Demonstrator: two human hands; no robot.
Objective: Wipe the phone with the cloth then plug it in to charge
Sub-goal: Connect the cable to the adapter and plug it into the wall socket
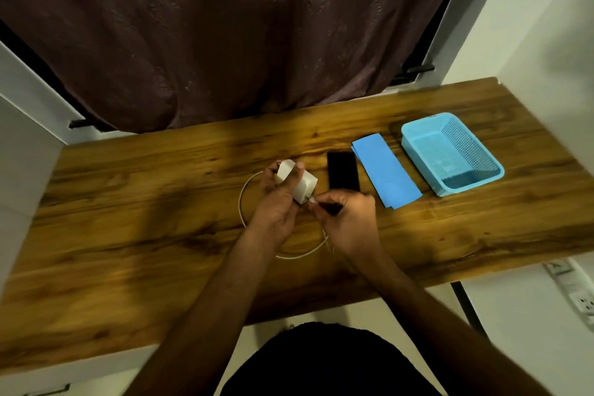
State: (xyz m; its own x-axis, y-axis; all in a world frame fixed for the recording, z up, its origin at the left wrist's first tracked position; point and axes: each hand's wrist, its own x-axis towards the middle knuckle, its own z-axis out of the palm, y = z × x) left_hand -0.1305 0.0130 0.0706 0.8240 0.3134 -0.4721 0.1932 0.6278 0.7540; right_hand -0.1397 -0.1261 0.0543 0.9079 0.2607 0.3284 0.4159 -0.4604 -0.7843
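Observation:
A black phone (342, 170) lies flat on the wooden table (160, 202), screen dark. Just right of it lies a folded blue cloth (385, 170). My left hand (279, 202) grips a white charger adapter (300, 185) above the table, left of the phone. My right hand (347, 219) pinches the cable's plug end against the bottom of the adapter. The white cable (244, 196) loops on the table beneath and around my hands.
A light blue perforated plastic basket (450, 154) stands right of the cloth. A dark curtain (225, 26) hangs behind the table. A white wall socket strip (581, 302) sits below the table's right end.

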